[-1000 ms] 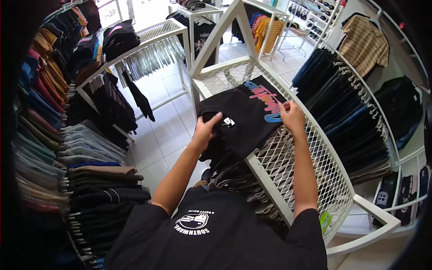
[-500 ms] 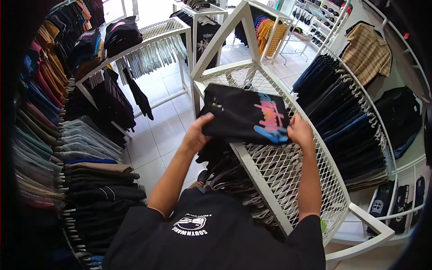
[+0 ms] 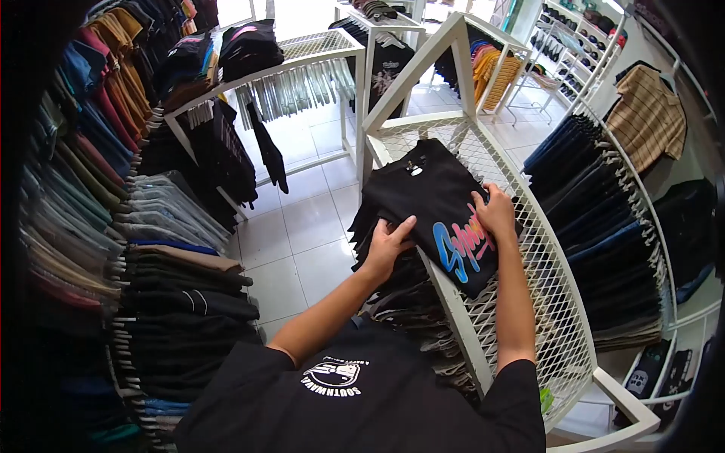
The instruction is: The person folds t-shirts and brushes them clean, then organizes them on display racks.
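While the folded black cloth T-shirt (image 3: 430,198) extended lengthwise from far left to near right over the white metal-mesh shelf (image 3: 555,325), the left hand (image 3: 387,247) and right hand (image 3: 497,213) gripped its opposite edges.

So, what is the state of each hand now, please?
Left hand: touching the black shirt; grip cannot be told.
Right hand: touching its opposite side; grip also cannot be told.

Worn black T-shirt (image 3: 362,411): "SOUTHWAV" — last letter unclear; smaller line begins "A HAPPY"
Folded black T-shirt (image 3: 434,208): pink-and-blue script — partly covered, not fully readable
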Available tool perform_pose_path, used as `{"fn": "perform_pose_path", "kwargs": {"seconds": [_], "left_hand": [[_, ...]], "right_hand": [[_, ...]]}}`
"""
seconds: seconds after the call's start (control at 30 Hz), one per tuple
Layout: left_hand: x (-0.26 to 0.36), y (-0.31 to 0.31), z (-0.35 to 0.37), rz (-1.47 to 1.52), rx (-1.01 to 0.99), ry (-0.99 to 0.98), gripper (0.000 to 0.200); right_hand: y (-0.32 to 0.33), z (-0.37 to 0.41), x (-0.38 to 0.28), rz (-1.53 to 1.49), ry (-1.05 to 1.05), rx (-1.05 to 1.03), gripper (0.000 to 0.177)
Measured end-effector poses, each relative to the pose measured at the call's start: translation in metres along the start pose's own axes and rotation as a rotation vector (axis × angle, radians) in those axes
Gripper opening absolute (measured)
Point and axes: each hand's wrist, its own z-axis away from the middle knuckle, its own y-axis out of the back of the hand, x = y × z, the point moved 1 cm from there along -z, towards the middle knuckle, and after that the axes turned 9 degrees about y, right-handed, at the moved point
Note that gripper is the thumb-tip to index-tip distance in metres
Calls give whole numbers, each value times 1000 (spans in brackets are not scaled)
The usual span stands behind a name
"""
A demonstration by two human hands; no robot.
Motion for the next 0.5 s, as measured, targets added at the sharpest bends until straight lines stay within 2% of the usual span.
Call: {"fn": "perform_pose_path", "kwargs": {"seconds": [0.13,0.23,0.27,0.33,0.37,0.4,0.5], "left_hand": [[3,0,-5,-61,45,-72,48],[10,15,-21,107,-38,-123,58],[10,18,-24,101,-43,-116,58],[14,20,-27,22,-59,-238,64],[15,21,-28,15,-66,-238,53],[17,24,-30,12,-76,-237,53],[32,33,-30,-12,-103,-173,53]], "right_hand": [[4,2,-9,2,-10,8,46],[-1,-4,-4,-129,-56,-184,49],[-1,-4,1,-131,-65,-182,49],[12,0,-10,-530,-121,-430,47],[13,3,-14,-589,-157,-414,40],[14,5,-14,-587,-161,-405,40],[14,6,-29,-994,-385,-453,33]]}}
